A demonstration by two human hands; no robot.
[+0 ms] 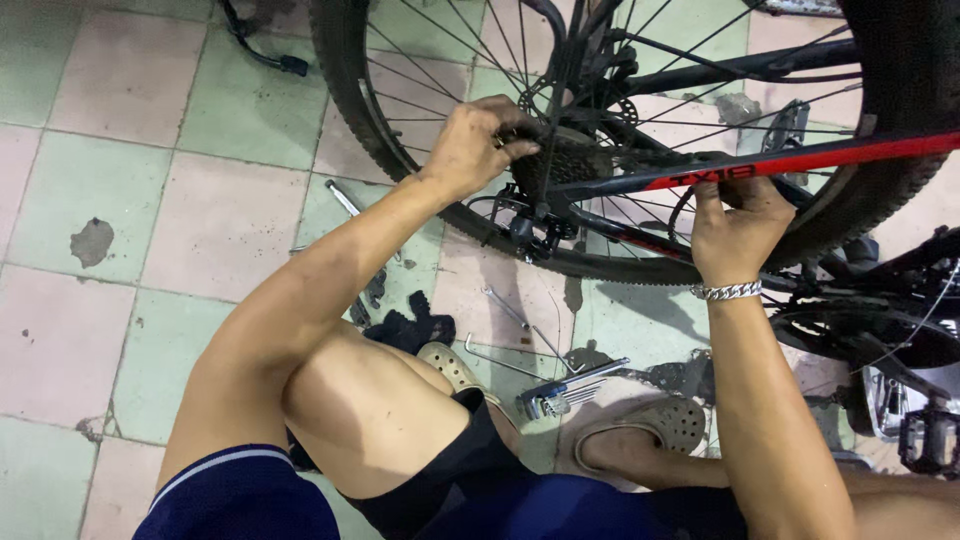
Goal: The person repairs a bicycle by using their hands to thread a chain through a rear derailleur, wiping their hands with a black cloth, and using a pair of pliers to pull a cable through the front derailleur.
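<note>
A bicycle stands before me with its rear wheel [380,110] and black and red frame tube [800,160]. My left hand [478,142] is closed around the sprocket cluster [575,160] at the wheel hub. My right hand [735,225], with a silver bracelet on the wrist, grips the red frame tube from below. The rear derailleur [535,230] hangs just under my left hand.
On the tiled floor lie a hex key set [565,388], loose metal wrenches [505,335], a black rag [410,325] and another wrench [343,197]. A pedal [925,440] sits at the right. My knees and beige clogs [655,425] are below.
</note>
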